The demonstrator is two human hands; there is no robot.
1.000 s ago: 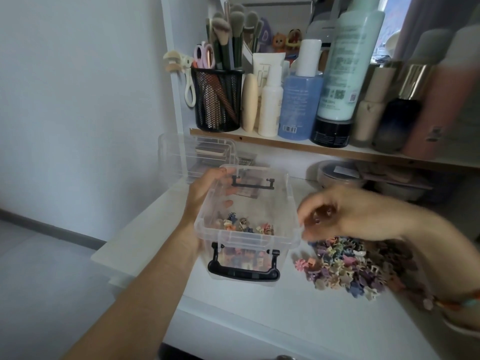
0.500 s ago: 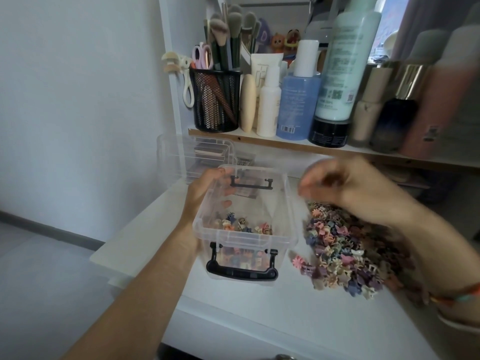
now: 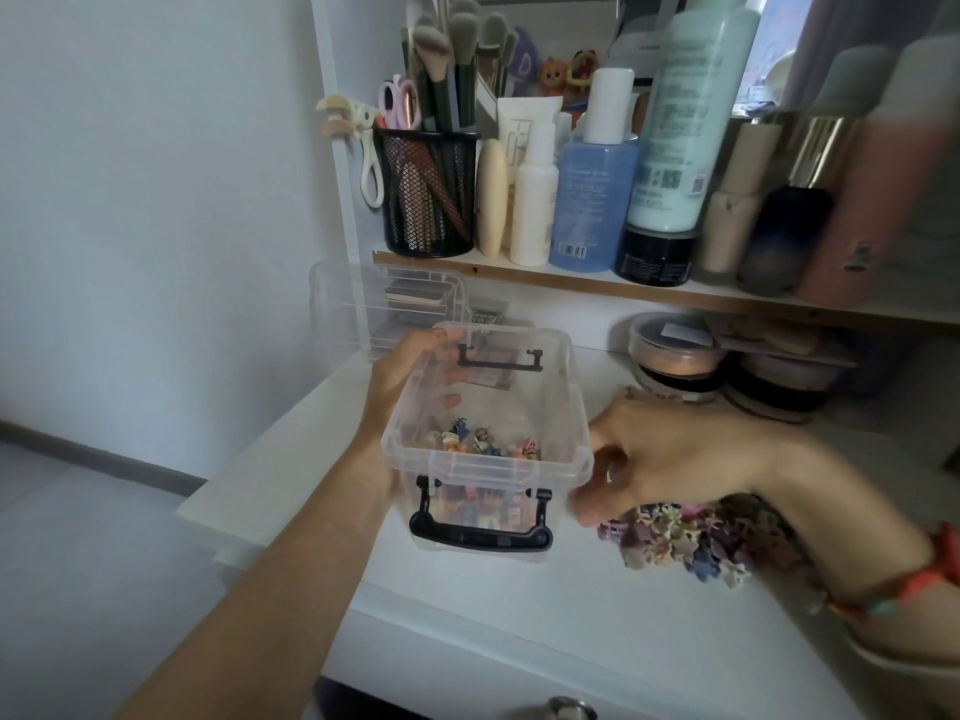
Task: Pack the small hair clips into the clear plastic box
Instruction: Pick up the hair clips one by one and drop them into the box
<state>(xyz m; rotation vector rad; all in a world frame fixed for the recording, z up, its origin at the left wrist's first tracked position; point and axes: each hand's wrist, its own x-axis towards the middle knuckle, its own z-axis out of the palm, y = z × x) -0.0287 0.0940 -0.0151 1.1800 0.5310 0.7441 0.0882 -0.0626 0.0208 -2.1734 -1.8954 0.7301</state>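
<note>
Nearest you, your left forearm runs up from the bottom edge to the clear plastic box, which sits on the white desk with its lid off. A black handle hangs down its near end wall, and a second black handle lies against the far end.

Your left hand grips the box's left wall: the palm lies flat against the outside, the thumb hooks over the far-left rim, and you can see the fingers through the plastic, curled against it and spread only a little.

Inside the box, a small layer of hair clips covers the near part of the floor.

Your right hand is just beside the box's right wall, above the loose pile of clips on the desk. Its fingers are bent inward and bunched loosely, tips near the box's near-right corner. The hand is blurred, so you cannot tell whether it pinches a clip or touches the box. A red braided bracelet circles that wrist.

Farther back stand round powder jars and a clear organiser. On the shelf above sit a black mesh cup of brushes and a row of bottles.
</note>
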